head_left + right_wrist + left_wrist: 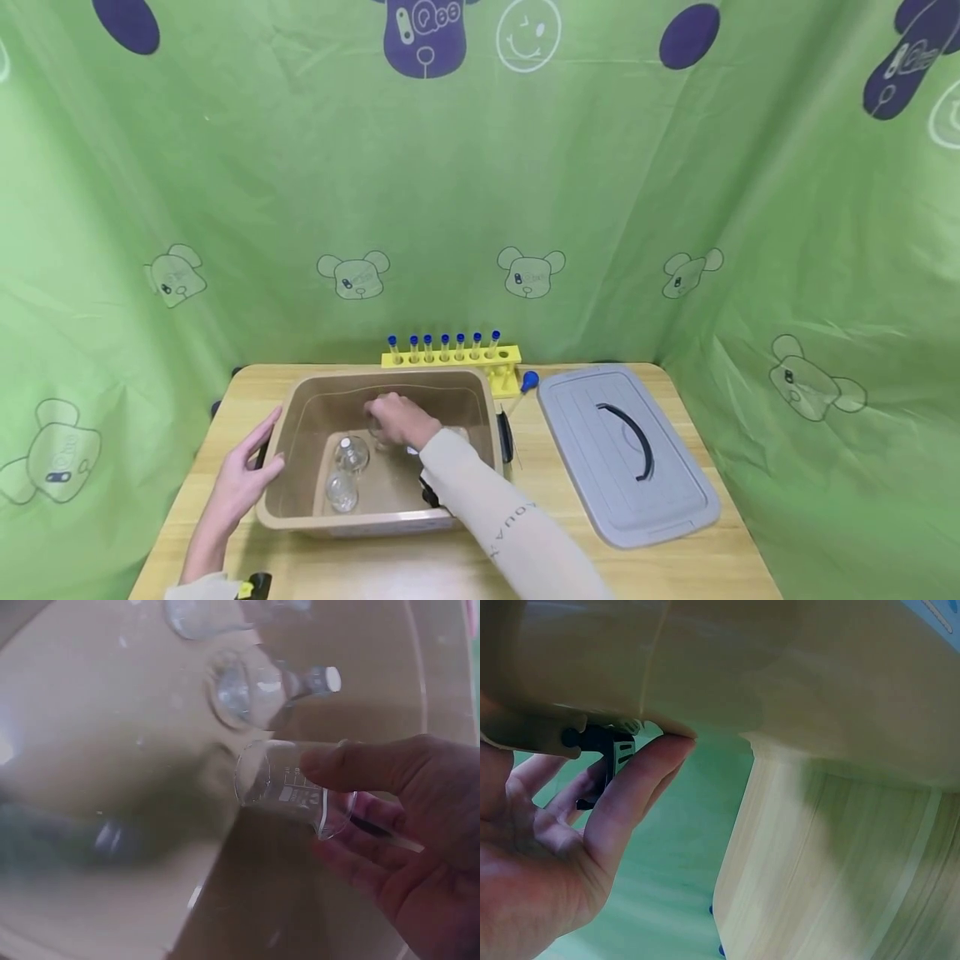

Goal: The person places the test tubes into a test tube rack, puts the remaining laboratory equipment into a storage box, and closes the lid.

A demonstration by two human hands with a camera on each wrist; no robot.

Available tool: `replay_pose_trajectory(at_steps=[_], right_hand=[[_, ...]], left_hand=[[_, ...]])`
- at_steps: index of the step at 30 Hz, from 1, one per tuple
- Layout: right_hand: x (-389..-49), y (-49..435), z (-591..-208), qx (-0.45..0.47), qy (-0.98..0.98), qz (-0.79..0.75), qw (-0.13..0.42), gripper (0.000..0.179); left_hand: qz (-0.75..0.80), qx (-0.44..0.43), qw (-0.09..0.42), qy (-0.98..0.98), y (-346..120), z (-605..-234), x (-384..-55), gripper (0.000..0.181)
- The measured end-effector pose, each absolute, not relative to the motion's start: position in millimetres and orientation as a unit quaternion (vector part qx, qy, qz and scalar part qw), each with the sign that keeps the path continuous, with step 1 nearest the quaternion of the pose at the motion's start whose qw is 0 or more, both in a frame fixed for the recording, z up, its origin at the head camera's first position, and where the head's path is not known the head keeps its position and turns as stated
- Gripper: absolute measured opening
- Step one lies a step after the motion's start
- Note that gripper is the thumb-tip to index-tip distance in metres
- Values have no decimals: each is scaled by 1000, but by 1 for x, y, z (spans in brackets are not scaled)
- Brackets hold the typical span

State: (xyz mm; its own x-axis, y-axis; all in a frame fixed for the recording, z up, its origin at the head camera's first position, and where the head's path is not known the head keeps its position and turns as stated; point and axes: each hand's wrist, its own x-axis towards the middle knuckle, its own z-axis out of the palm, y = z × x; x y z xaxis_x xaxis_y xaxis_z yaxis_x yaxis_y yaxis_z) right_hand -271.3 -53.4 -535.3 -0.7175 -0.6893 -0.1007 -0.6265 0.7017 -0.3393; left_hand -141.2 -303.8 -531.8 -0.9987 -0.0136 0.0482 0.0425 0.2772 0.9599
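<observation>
Your right hand pinches a glass beaker between thumb and fingers, inside the brown bin. Left of that grip: two clear vessels. Your left hand, thumb and fingers apart, touches the bin's left end. Yellow rack beyond the grip; gray lid well right.

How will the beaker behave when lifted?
Likely stiff but fragile: the beaker looks like thin, clear glass. Probably a bit slippery, since its wall is smooth and the right hand pinches it near the rim. It would probably roll if laid on its side, given the round wall, and might knock the flask close by.
</observation>
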Motion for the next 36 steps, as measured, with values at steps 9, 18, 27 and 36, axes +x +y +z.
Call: replay_pose_trajectory(at_steps=[9, 18, 27, 36], right_hand=[[-269, -51, -549, -328, 919, -153, 157, 23], [-270, -53, -556, -342, 922, -105, 146, 19], [-269, -53, -541, -347, 922, -86, 151, 22], [-260, -36, -464, -332, 916, -142, 172, 40]], left_hand=[[-598, -12, 26, -801, -302, -531, -140, 68], [-600, -6, 22, -800, -301, -533, -140, 69], [-604, -5, 24, -797, -300, -535, -137, 70], [-606, -4, 15, -796, -303, -531, -141, 70]])
